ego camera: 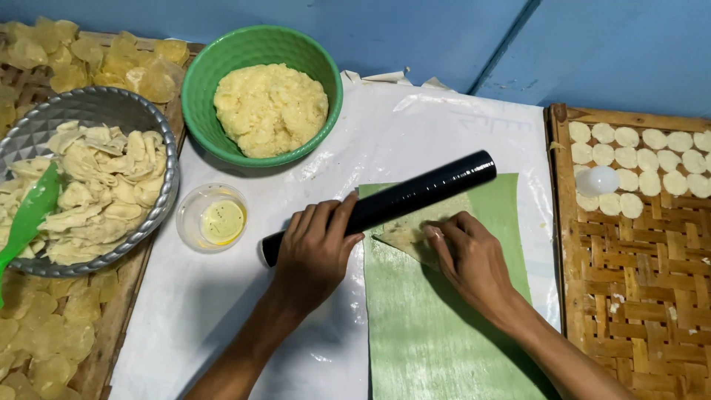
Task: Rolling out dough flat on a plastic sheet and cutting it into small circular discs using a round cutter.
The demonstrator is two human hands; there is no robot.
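Black and glossy, the rolling tube (381, 204) lies slantwise across the top edge of a green sheet (437, 326) that is spread on white plastic sheeting (244, 326) covering the bench. The left hand (315, 252) rests on the tube's lower end, its fingers (326, 218) curled loosely over it, palm down. The right hand (470, 255) lies flat on the green sheet just below the tube, its fingers (441, 237) stretched out and pressing on a thin, pale flattened piece of dough (404, 237) whose pointed edge shows beside them; they grip nothing. Above the left hand stands a green bowl (200, 74) holding a mound of yellow dough (270, 107), and near it a small clear cup (212, 218) with yellowish oil in it. To the far left, a silver fluted basin (159, 130) holds crumpled pale dough strips (96, 185), with a green spatula (28, 218) resting in it, and under it a woven tray (111, 326) carries translucent yellow rounds (37, 333). On the right, a second woven bamboo tray (637, 289) holds rows of small white discs (644, 159) and a round white lid-like object (597, 180).
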